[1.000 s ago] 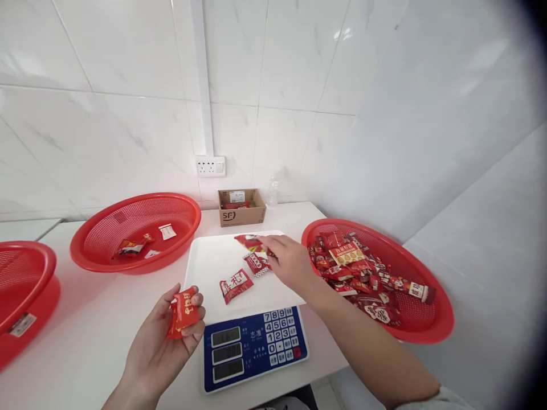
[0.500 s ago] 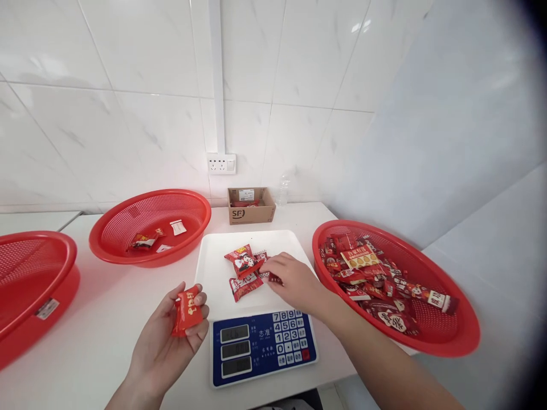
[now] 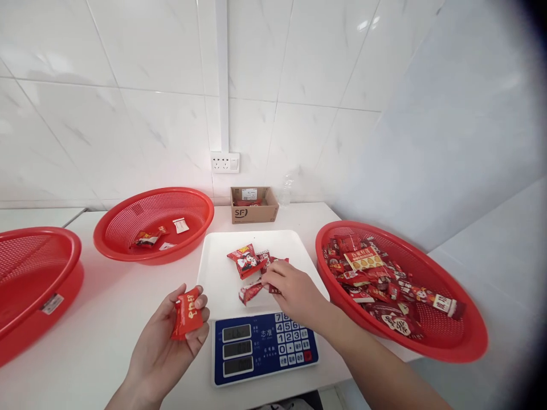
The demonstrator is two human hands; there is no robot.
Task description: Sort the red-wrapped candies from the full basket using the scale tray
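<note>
My left hand, palm up, has its fingers curled round a red snack packet with gold lettering. Over the scale's white tray, my right hand pinches the end of a red-and-white snack packet, which tilts up from the tray. Behind it lies another red packet with a cartoon figure, and a patterned dark red packet is partly covered beside it. My right fingers hide part of the packets. The blue scale panel faces me.
On the right, a red plastic basket holds many red snack packets. Two more red baskets stand left: one with a few packets, the other cut by the frame edge. A cardboard box and clear bottle stand by the wall.
My right hand has closed on the red-and-white packet and tilted it up from the tray. My left hand keeps its packet in nearly the same place. The view has shifted slightly.
</note>
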